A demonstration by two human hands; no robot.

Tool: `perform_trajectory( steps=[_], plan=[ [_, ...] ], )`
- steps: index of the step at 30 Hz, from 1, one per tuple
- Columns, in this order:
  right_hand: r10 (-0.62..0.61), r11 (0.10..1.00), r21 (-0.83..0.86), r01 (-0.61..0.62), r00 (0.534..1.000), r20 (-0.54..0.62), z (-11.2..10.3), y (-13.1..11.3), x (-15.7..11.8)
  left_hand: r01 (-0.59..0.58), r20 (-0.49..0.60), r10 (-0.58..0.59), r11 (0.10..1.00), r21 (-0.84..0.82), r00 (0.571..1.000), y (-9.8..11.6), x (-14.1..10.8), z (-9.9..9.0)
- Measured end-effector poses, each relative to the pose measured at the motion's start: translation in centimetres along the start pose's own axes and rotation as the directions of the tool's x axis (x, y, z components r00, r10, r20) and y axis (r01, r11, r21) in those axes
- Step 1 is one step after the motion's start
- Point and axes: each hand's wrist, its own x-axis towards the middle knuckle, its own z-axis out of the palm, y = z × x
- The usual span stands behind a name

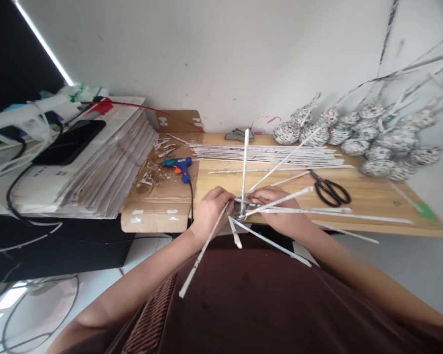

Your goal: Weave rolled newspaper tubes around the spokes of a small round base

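Between my hands, at the table's front edge, is a small woven piece (pixel 239 208) of rolled newspaper, with several long paper sticks fanning out from it. My left hand (pixel 213 209) is closed on its left side, the fingertips pinching near the base of the sticks. From the right, my right hand (pixel 272 206) grips the other side, fingers bent around the base; sticks cross in front of it and hide part of the hand. One paper stick (pixel 245 162) rises upright from the middle, and another (pixel 203 253) slants down over my left wrist.
Behind my hands lies a row of paper sticks (pixel 266 153). Black scissors (pixel 330 191) rest to the right, with several woven newspaper balls (pixel 378 140) beyond. On cardboard (pixel 158 206) at left sits a blue glue gun (pixel 180 167), beside a newspaper stack (pixel 121 157) bearing a phone (pixel 72 141).
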Motion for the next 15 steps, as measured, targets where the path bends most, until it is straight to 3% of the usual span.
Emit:
perform_trajectory(
  steps=[2,4,10,15],
  plan=[
    [0.159,0.960,0.217,-0.176,0.983,0.094,0.5,0.3,1.1,-0.035,0.016,0.035,0.999,0.020,0.999,0.1,0.0,-0.2],
    [0.239,0.914,0.302,-0.270,0.961,0.138,1.0,0.4,1.8,-0.052,0.034,0.051,0.998,0.037,0.998,0.2,0.1,-0.3],
    [0.258,0.905,0.310,-0.290,0.956,0.140,1.4,-0.3,2.6,-0.055,0.065,0.050,0.996,0.066,0.997,0.2,0.3,-0.4],
    [0.246,0.950,0.152,-0.273,0.953,0.176,0.8,-0.4,3.0,-0.047,0.081,0.041,0.996,0.077,0.996,0.4,0.4,-0.3]
  ],
)
